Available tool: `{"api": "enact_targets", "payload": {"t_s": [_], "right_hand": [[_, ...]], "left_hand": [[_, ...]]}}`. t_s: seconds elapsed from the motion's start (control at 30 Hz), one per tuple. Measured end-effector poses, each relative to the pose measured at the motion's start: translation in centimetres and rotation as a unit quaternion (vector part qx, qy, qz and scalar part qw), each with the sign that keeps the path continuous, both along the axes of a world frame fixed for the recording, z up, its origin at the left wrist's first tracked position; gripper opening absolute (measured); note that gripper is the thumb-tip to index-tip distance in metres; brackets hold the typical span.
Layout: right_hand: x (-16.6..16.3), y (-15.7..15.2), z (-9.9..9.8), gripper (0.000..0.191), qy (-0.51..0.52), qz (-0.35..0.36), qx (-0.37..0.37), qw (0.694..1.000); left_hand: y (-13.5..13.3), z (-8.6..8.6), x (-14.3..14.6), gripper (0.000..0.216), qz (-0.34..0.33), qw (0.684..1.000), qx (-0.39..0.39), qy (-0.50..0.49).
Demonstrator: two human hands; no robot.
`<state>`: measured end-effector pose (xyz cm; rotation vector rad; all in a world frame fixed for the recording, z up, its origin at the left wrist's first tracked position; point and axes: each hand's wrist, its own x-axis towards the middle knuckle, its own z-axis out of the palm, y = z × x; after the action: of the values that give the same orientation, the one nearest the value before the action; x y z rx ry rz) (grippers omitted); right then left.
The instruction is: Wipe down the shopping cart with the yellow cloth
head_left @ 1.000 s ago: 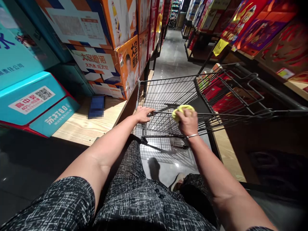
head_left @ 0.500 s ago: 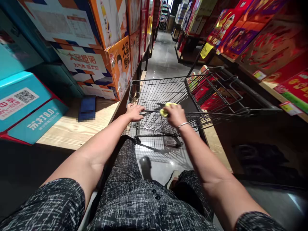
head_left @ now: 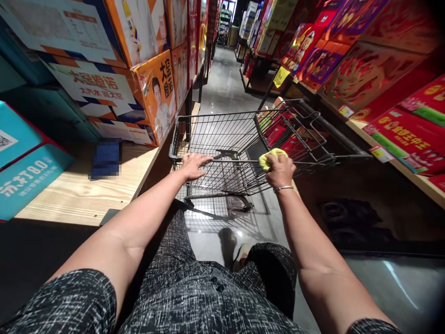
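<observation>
Right hand (head_left: 281, 170): clenched around yellow cloth (head_left: 266, 160), on the shopping cart (head_left: 239, 161)'s near top rail, my 1 o'clock. Left hand (head_left: 193, 167) lay over the same rail, 11 o'clock, fingers loosely spread. Cart stood at 12; orange cartons (head_left: 93, 86) sat between 10 and 11.

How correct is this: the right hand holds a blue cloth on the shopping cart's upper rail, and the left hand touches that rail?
Only the colour is wrong: the head view shows a yellow cloth, not a blue one. The right hand holds it on the shopping cart's upper rail, and the left hand touches that rail.
</observation>
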<state>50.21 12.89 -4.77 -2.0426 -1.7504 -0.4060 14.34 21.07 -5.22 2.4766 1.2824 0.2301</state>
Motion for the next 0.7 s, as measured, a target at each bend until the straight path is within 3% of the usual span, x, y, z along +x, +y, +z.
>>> {"api": "enact_targets", "payload": {"t_s": [0.07, 0.13, 0.3, 0.4, 0.53, 0.63, 0.7], "right_hand": [[1.4, 0.0, -0.5, 0.058, 0.025, -0.029, 0.031, 0.999], [0.8, 0.2, -1.6, 0.063, 0.04, -0.029, 0.068, 0.996], [-6.2, 0.4, -7.1, 0.074, 0.065, 0.011, 0.084, 0.994], [-9.9, 0.0, -11.5, 0.07, 0.075, 0.038, -0.002, 0.996], [-12.5, -0.9, -17.0, 0.063, 0.066, 0.079, -0.196, 0.975], [-13.2, -1.3, -19.6, 0.061, 0.063, 0.105, -0.271, 0.955], [-13.2, -1.3, -19.9, 0.061, 0.063, 0.115, -0.27, 0.954]], "left_hand": [[0.1, 0.4, 0.2, 0.059, 0.014, 1.0, -0.013, -0.003], [0.0, 1.0, 0.9, 0.057, 0.031, 0.999, -0.023, 0.002], [-0.5, 1.8, 4.0, 0.076, -0.025, 0.999, -0.025, 0.01], [-0.6, 1.6, 5.2, 0.078, -0.048, 0.998, -0.032, 0.028], [-0.6, 1.3, 5.3, 0.075, -0.048, 0.998, -0.02, 0.021], [-0.6, 1.3, 5.1, 0.074, -0.048, 0.999, -0.018, 0.014], [-0.7, 1.3, 5.1, 0.074, -0.051, 0.998, -0.017, 0.015]]}}
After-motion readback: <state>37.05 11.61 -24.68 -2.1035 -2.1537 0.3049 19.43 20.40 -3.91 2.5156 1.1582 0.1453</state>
